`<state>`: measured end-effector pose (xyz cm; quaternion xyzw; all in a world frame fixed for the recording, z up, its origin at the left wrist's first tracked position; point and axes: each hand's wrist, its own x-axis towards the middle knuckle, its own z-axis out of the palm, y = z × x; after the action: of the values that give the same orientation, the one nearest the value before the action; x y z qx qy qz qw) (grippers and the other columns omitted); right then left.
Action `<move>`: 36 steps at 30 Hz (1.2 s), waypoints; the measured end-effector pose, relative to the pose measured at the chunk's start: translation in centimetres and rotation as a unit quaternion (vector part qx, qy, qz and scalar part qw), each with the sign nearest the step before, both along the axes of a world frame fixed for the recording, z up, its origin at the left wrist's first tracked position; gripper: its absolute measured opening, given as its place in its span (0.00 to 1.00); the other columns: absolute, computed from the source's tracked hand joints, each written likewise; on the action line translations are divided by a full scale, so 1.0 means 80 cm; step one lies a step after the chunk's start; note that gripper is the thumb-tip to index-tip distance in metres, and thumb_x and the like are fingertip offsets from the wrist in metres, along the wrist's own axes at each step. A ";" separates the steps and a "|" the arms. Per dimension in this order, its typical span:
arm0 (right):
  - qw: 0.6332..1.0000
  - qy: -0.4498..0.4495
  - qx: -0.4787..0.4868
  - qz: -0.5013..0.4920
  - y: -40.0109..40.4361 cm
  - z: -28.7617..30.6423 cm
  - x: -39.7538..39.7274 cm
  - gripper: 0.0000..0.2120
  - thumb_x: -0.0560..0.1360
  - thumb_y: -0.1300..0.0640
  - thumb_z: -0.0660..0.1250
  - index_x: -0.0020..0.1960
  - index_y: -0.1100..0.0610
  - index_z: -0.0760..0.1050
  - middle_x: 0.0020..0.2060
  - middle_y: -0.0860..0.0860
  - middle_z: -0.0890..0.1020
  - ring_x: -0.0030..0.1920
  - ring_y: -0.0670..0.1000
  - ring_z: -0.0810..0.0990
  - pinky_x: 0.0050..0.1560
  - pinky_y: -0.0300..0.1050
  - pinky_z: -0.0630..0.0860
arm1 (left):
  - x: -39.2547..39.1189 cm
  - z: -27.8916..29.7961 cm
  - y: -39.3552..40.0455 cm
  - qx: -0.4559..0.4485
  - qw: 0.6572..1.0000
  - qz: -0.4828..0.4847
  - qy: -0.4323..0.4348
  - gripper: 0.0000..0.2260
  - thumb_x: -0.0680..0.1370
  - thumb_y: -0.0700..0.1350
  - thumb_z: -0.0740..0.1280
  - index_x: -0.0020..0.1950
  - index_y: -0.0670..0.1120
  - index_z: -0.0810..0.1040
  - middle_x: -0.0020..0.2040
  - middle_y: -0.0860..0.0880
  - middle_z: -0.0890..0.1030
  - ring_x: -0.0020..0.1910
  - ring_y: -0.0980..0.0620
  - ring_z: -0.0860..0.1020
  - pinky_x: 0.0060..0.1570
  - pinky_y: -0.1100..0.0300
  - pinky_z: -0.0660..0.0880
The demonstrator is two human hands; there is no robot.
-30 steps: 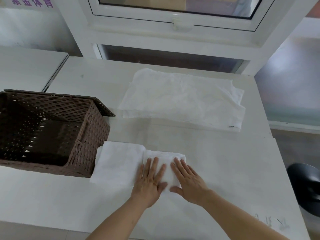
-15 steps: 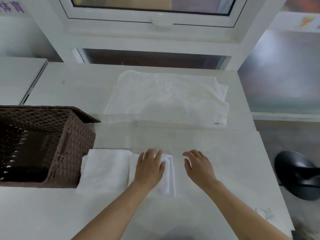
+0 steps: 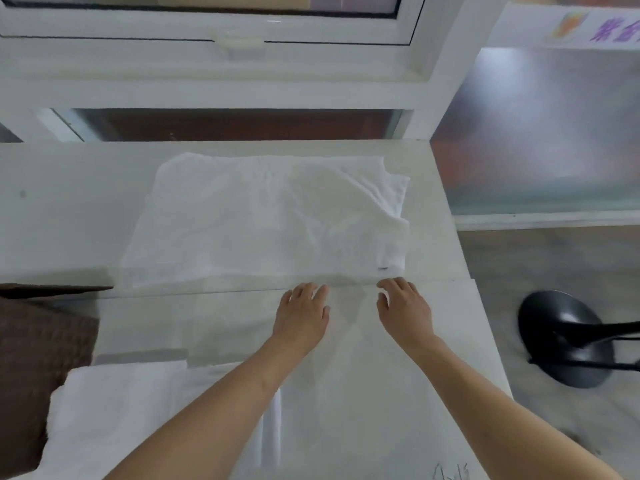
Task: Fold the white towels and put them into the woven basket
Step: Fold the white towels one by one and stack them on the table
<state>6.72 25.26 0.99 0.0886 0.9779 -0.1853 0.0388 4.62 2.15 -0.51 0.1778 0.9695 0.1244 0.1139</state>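
A folded white towel [image 3: 138,410] lies near the table's front edge, partly under my left forearm. Farther back, a stack of unfolded white towels [image 3: 266,220] is spread flat on the table. My left hand [image 3: 303,315] and my right hand [image 3: 403,308] hover side by side, fingers apart and empty, just short of the stack's near edge. The brown woven basket [image 3: 38,341] stands at the left edge of the view, touching the folded towel's left side. Its inside is out of view.
The white table [image 3: 398,393] ends on the right, where a black stool base [image 3: 568,337] stands on the floor. A window frame [image 3: 242,88] and wall rise behind the table's far edge.
Both hands have left the folded towel and reached forward to the near edge of the unfolded stack. The camera has shifted forward and right, so the basket is now mostly out of view.
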 end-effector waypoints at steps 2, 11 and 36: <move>1.000 -0.015 -0.001 -0.012 0.028 -0.011 -0.025 0.14 0.80 0.58 0.64 0.65 0.53 0.78 0.59 0.49 0.80 0.60 0.54 0.78 0.52 0.50 0.77 | -0.025 -0.012 0.029 -0.007 1.000 -0.014 -0.002 0.21 0.85 0.52 0.56 0.77 0.48 0.67 0.73 0.48 0.72 0.74 0.46 0.68 0.73 0.49 0.64; 0.998 -0.028 -0.025 -0.043 0.132 -0.060 -0.117 0.15 0.81 0.59 0.64 0.67 0.51 0.76 0.61 0.50 0.78 0.64 0.54 0.76 0.50 0.51 0.77 | -0.114 -0.065 0.152 0.025 0.998 -0.058 0.015 0.16 0.76 0.44 0.72 0.64 0.50 0.79 0.62 0.51 0.81 0.68 0.46 0.76 0.65 0.49 0.73; 0.947 0.193 -0.073 0.247 0.129 -0.018 -0.186 0.12 0.84 0.59 0.59 0.60 0.56 0.80 0.62 0.47 0.84 0.74 0.51 0.73 0.74 0.49 0.67 | -0.109 -0.024 0.105 0.297 0.954 0.049 -0.017 0.15 0.83 0.39 0.62 0.66 0.53 0.77 0.55 0.55 0.76 0.51 0.56 0.78 0.53 0.60 0.75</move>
<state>-8.17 35.56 -0.42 -0.1966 0.9418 -0.2539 -0.0994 -4.11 10.54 -2.43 0.1541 0.8943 0.4148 0.0658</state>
